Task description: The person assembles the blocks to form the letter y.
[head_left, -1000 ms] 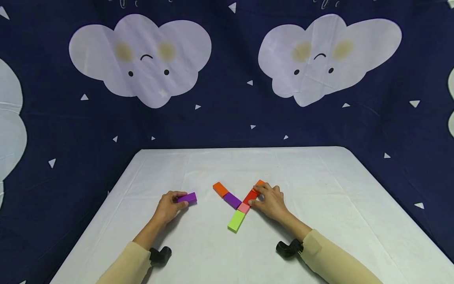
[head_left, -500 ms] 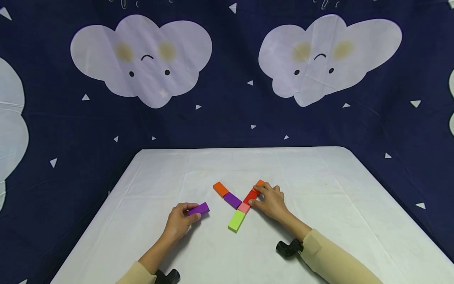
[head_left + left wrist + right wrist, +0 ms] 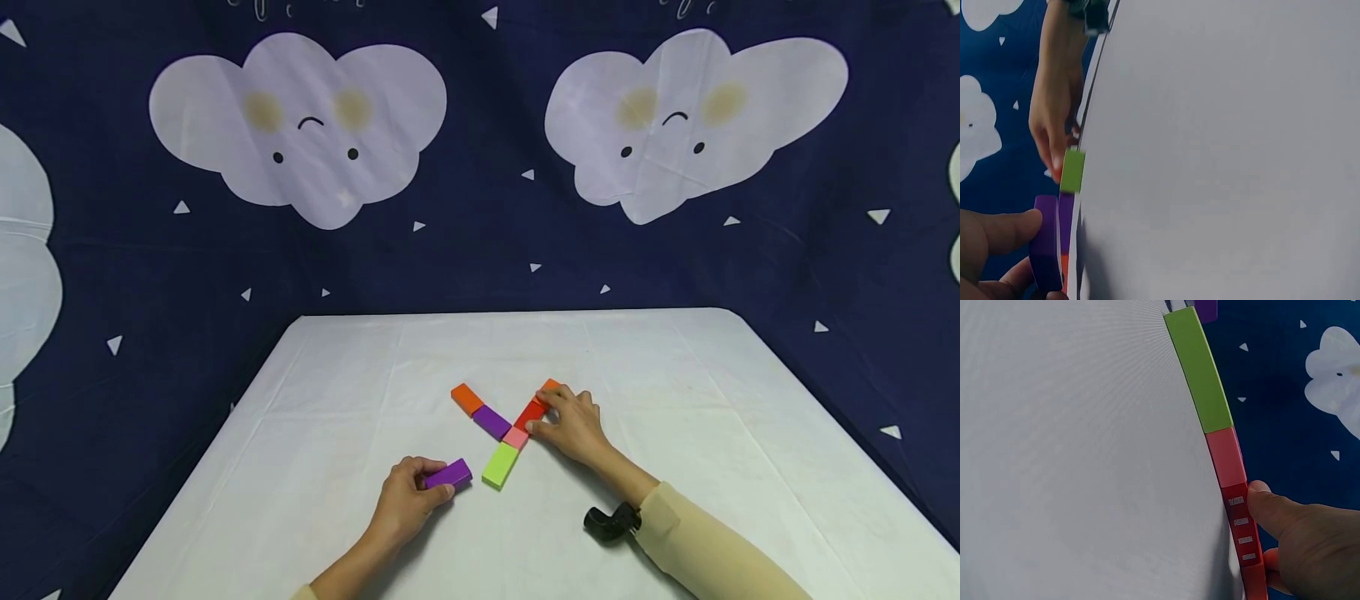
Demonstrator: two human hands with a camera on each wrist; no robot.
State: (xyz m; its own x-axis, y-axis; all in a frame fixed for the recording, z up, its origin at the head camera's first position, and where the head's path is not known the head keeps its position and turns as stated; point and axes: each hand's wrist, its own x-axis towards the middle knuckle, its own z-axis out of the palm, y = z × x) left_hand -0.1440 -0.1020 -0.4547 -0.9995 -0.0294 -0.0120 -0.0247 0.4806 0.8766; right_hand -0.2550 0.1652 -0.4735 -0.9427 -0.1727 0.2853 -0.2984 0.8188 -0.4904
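I am watching a white table (image 3: pixel 675 400) in front of a dark blue backdrop printed with pale clouds. Flat coloured blocks are lying on it in an X-like pattern: an orange block (image 3: pixel 467 400) and a purple block (image 3: pixel 491 422) forming one arm, a small pink block (image 3: pixel 515 438) at the crossing, a red block (image 3: pixel 529 414) running up to another orange block (image 3: pixel 550 387), and a lime green block (image 3: pixel 499 466) pointing toward me.

The left hand (image 3: pixel 407 502) is pinching a loose purple block (image 3: pixel 448 475) between thumb and curled fingers, holding it just beside the lime green block's near end, close but not quite touching as far as I can tell. The right hand (image 3: pixel 572 425) is resting on the table with its thumb (image 3: pixel 1272 503) pressing against the side of the red block and its fingertips curled over the far orange one.

The risk I am seeing is a nudge. The loose purple block is sitting so near the green one that any sideways drift would likely push the green block out of line with the pink one. The blocks look light and smooth on the cloth, so I judge they are sliding easily. The right thumb is also pressing sideways; too much pressure could be skewing the red arm.
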